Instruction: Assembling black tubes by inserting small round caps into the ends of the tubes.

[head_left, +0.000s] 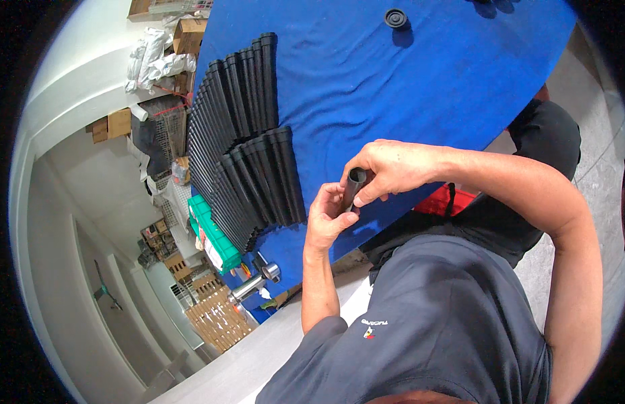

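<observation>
Blk tube (352,191) was up in both hands, over the near edge of the blue cloth (433,87), tilted w/ its open mouth facing up toward the cam. L hand (328,217): fingers & thumb clamped on the tube's L side, lower down. R hand (392,172): thumb & index clamped on it too, up nr the mouth; other R fingers curled, partly hidden.

To the L, on the cloth, lay two long rows of similar blk tubes, upper row (248,91) & lower row (262,182), packed side by side, the two rows touching or nearly so (couldn't tell). Green crate (203,214) sat just beside the lower row's L end, w/ a silver cylinder (248,288) nr it. Round blk cap (396,19) was well apart, at the far side. Cardboard box (189,36) & other clutter stood beyond the table, far L.
</observation>
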`<state>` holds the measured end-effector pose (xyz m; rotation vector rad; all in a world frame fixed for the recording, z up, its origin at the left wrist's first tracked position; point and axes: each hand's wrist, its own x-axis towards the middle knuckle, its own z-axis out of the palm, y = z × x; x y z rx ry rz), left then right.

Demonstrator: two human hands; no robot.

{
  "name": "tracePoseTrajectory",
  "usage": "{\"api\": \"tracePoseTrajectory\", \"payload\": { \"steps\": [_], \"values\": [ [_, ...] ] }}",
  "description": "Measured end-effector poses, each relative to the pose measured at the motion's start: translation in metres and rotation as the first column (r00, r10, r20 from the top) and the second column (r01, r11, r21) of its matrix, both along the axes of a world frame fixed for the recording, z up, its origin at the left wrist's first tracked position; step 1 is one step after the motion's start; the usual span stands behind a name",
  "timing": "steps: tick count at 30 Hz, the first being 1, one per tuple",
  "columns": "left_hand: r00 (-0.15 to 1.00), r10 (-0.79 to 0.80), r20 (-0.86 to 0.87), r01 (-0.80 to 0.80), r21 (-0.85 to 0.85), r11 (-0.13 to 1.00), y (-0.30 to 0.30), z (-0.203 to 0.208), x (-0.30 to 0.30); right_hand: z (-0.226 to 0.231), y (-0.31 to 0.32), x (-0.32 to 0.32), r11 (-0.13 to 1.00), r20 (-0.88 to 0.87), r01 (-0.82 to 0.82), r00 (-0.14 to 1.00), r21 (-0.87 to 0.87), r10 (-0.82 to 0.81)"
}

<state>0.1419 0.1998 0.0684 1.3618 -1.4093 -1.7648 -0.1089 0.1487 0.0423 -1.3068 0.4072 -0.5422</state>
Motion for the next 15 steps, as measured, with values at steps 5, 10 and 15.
{"api": "tracePoseTrajectory", "payload": {
  "steps": [5, 10, 15],
  "values": [
    [0.998, -0.011, 0.054, 0.006, 0.083, 0.997, 0.001, -0.004, 0.015, 0.000, 0.001, 0.002, 1.000, 0.003, 0.008, 1.000, 0.020, -0.008],
    [0.997, -0.070, 0.043, 0.071, -0.024, 0.997, -0.002, -0.004, 0.014, -0.002, 0.001, 0.002, 1.000, 0.053, 0.004, 0.999, 0.004, -0.004],
    [0.974, -0.173, 0.148, 0.183, -0.053, 0.982, -0.007, 0.001, 0.014, -0.001, -0.001, 0.000, 1.000, 0.033, 0.013, 0.999, 0.013, -0.013]
  ]
}}
